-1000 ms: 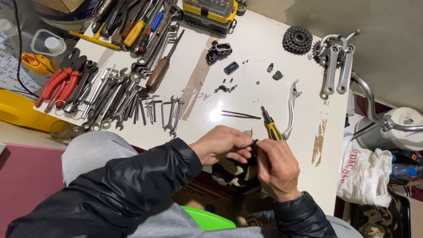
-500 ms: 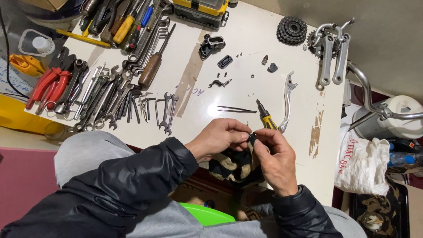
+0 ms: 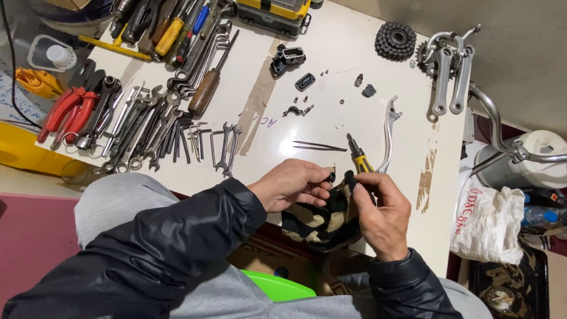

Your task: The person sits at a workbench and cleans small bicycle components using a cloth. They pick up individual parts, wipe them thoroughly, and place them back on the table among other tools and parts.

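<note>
Over the near edge of a white table (image 3: 331,65), my left hand (image 3: 292,184) pinches a small black part (image 3: 331,176) between thumb and fingers. My right hand (image 3: 384,212) faces it, fingers closed on another small black piece (image 3: 349,177); the two pieces almost touch. Under both hands lies a dark and tan cloth (image 3: 322,223). Just beyond my right fingers rests a yellow-and-black screwdriver (image 3: 358,156), with a silver brake lever (image 3: 388,133) beside it and thin black tweezers (image 3: 319,146) to its left.
Rows of wrenches (image 3: 150,127) and red pliers (image 3: 68,109) fill the table's left side. Small black parts and screws (image 3: 298,82) lie mid-table, a gear cluster (image 3: 396,40) and silver crank arms (image 3: 449,77) at the far right. A white bag (image 3: 487,221) sits right of the table.
My hands have stayed together at the table's edge, the fingers shifting slightly around the small black pieces. The view has tilted a little, so the table appears lower and closer.
</note>
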